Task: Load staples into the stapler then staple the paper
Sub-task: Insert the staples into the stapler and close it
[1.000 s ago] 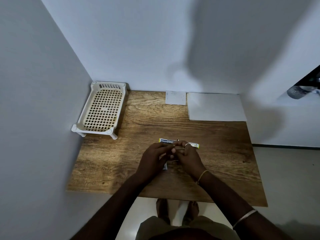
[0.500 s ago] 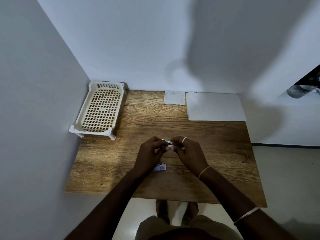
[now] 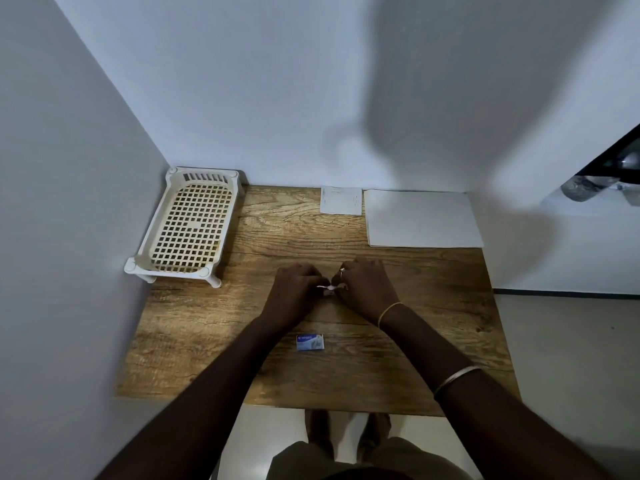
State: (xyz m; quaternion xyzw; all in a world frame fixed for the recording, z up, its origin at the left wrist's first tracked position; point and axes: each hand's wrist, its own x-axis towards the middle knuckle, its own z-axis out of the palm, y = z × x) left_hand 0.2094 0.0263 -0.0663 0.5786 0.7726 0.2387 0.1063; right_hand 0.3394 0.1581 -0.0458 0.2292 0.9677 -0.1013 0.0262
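Observation:
My left hand (image 3: 297, 289) and my right hand (image 3: 365, 285) meet fingertip to fingertip over the middle of the wooden table (image 3: 194, 341). Both are closed on the stapler (image 3: 329, 288), of which only a small silvery piece shows between the fingers; the rest is hidden under the hands. A small blue staple box (image 3: 310, 342) lies flat on the table just nearer to me, between my forearms. A stack of white paper (image 3: 422, 218) lies at the far right against the wall.
A cream plastic mesh tray (image 3: 188, 226) on short legs stands at the far left corner. A small white note (image 3: 341, 200) lies beside the paper stack. Walls close the table in at the left and back. The right edge drops to the floor.
Both hands have moved farther from me and now cover the stapler, which earlier showed beyond my fingers. The staple box, earlier under my left hand, now lies uncovered.

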